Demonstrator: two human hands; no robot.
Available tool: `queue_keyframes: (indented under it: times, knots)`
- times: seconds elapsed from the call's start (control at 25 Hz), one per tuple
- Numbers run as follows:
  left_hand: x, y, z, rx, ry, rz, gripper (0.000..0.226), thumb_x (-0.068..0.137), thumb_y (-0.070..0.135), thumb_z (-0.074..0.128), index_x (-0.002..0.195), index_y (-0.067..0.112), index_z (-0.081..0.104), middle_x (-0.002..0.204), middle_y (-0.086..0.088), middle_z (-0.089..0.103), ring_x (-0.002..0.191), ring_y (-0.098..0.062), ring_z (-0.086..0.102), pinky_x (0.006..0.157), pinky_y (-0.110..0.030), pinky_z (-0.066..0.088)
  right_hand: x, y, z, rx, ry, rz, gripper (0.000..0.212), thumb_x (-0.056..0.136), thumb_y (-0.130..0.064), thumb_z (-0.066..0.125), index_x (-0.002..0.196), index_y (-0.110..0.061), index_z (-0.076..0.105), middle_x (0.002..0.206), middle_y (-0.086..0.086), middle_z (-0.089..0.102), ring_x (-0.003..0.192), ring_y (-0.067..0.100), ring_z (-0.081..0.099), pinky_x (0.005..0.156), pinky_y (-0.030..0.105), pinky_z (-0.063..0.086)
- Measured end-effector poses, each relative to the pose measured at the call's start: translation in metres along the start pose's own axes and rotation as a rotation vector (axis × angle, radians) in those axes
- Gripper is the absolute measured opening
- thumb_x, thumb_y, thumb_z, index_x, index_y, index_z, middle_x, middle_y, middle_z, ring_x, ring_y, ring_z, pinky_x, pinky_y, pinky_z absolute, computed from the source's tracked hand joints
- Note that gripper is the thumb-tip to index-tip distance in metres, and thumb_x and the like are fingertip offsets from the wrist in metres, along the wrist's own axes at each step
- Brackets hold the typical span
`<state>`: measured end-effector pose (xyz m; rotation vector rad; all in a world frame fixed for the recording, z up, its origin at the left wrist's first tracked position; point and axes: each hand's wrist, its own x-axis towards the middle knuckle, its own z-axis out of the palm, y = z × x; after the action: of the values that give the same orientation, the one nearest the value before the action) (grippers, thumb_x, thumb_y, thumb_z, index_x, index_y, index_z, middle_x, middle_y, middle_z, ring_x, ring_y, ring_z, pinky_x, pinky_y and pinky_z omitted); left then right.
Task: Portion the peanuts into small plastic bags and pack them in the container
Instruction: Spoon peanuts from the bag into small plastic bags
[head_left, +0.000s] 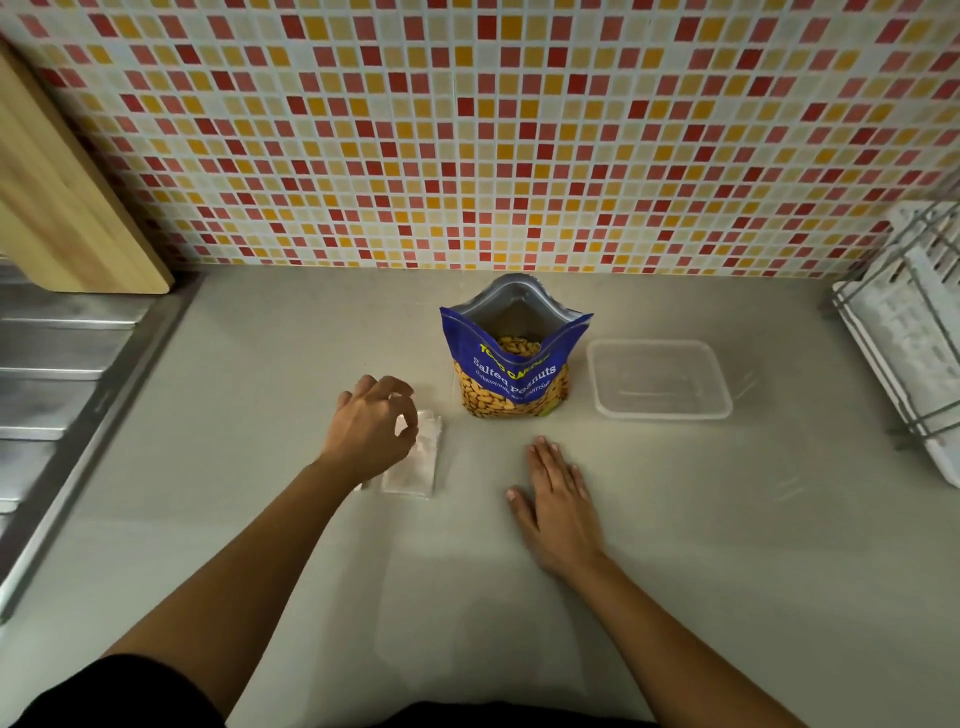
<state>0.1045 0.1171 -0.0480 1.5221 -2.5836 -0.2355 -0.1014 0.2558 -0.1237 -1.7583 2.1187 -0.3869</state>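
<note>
A pale grey countertop (649, 571) runs to a wall of red, orange and cream mosaic tiles (493, 130) at the far side. A clear rectangular plastic container (658, 378) sits empty at the right, just beside a blue stand-up pouch of salted peanuts (511, 374), which is upright, open at the top, with nuts visible inside. The right hand (558, 501) lies flat and spread on the counter, holding nothing. The left hand (371, 428) curls over a small stack of clear plastic bags (415, 460) left of the pouch, fingertips pinching together at the top bag; whether it is gripped, I cannot tell.
</note>
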Motion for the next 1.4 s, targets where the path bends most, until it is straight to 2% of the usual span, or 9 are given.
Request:
queue_keyframes:
  times: [0.12, 0.28, 0.48, 0.56, 0.64, 0.76, 0.92, 1.16, 1.4]
  knots:
    - [-0.003, 0.007, -0.037, -0.333, -0.062, -0.117, 0.004, 0.078, 0.016, 0.065, 0.077, 0.02, 0.066, 0.1, 0.004, 0.068, 0.096, -0.02, 0.058, 0.079, -0.03, 0.044, -0.001, -0.018, -0.018, 0.37, 0.052, 0.075, 0.083, 0.083, -0.063, 0.033, 0.145, -0.01, 0.025, 0.153, 0.007, 0.026, 0.142, 0.017, 0.021, 0.113, 0.021, 0.012]
    - [-0.014, 0.027, -0.074, -0.981, -0.226, -0.281, 0.012, 0.082, 0.0, 0.059, 0.076, 0.009, 0.065, 0.085, -0.005, 0.071, 0.077, -0.012, 0.064, 0.072, -0.02, 0.048, -0.001, -0.062, -0.054, 1.071, -0.087, 0.1, 0.055, 0.079, -0.04, 0.068, 0.128, -0.026, 0.044, 0.13, -0.004, 0.053, 0.116, 0.001, 0.05, 0.095, 0.017, 0.039]
    - [-0.024, 0.054, -0.071, -1.258, -0.071, -0.401, 0.009, 0.085, 0.0, 0.061, 0.078, 0.006, 0.061, 0.078, -0.015, 0.063, 0.065, -0.016, 0.064, 0.062, -0.02, 0.052, -0.002, -0.07, -0.083, 1.508, -0.039, 0.208, 0.061, 0.057, -0.054, 0.079, 0.107, -0.029, 0.055, 0.1, -0.006, 0.07, 0.096, 0.013, 0.065, 0.086, 0.038, 0.052]
    - [-0.027, 0.064, -0.067, -1.356, -0.018, -0.428, 0.013, 0.085, 0.0, 0.061, 0.075, 0.007, 0.061, 0.066, -0.009, 0.059, 0.062, -0.017, 0.062, 0.061, -0.02, 0.052, -0.006, -0.065, -0.094, 1.508, 0.05, 0.187, 0.063, 0.052, -0.052, 0.083, 0.104, -0.027, 0.056, 0.086, -0.01, 0.071, 0.087, 0.01, 0.066, 0.077, 0.031, 0.054]
    - [-0.029, 0.076, -0.065, -1.402, 0.001, -0.399, 0.015, 0.084, 0.0, 0.062, 0.072, 0.009, 0.062, 0.058, -0.003, 0.059, 0.061, -0.017, 0.059, 0.062, -0.022, 0.051, -0.008, -0.057, -0.107, 1.341, 0.206, 0.162, 0.036, 0.07, -0.024, 0.08, 0.099, -0.026, 0.058, 0.072, -0.006, 0.068, 0.07, 0.012, 0.06, 0.066, 0.028, 0.05]
    - [-0.029, 0.092, -0.065, -1.444, 0.029, -0.353, 0.012, 0.084, 0.001, 0.062, 0.075, 0.008, 0.063, 0.055, 0.003, 0.063, 0.063, -0.019, 0.057, 0.061, -0.017, 0.053, -0.009, -0.046, -0.128, 1.251, 0.289, 0.163, 0.029, 0.079, -0.003, 0.07, 0.095, -0.025, 0.061, 0.062, -0.004, 0.064, 0.058, 0.009, 0.058, 0.061, 0.021, 0.05]
    - [-0.025, 0.098, -0.066, -1.545, -0.003, -0.354, 0.009, 0.083, 0.001, 0.063, 0.077, 0.007, 0.065, 0.063, -0.001, 0.066, 0.068, -0.021, 0.059, 0.061, -0.018, 0.053, -0.013, -0.042, -0.144, 1.27, 0.261, 0.124, 0.03, 0.083, 0.001, 0.063, 0.099, -0.024, 0.062, 0.074, 0.006, 0.068, 0.06, 0.007, 0.063, 0.061, 0.017, 0.052]
    - [-0.028, 0.099, -0.077, -1.816, -0.09, -0.314, 0.024, 0.086, -0.006, 0.052, 0.075, 0.004, 0.07, 0.07, -0.004, 0.072, 0.065, -0.012, 0.069, 0.06, -0.02, 0.055, -0.013, -0.043, -0.145, 1.26, 0.265, 0.102, 0.031, 0.087, -0.002, 0.059, 0.102, -0.028, 0.061, 0.074, -0.005, 0.072, 0.07, 0.005, 0.066, 0.068, 0.017, 0.055]
    - [-0.029, 0.101, -0.081, -1.747, -0.087, -0.279, 0.036, 0.083, -0.01, 0.053, 0.065, 0.013, 0.073, 0.067, -0.002, 0.072, 0.062, -0.012, 0.068, 0.059, -0.02, 0.055, -0.014, -0.043, -0.145, 1.177, 0.28, 0.077, 0.03, 0.085, -0.01, 0.064, 0.106, -0.031, 0.06, 0.078, -0.006, 0.07, 0.079, 0.007, 0.066, 0.077, 0.023, 0.052]
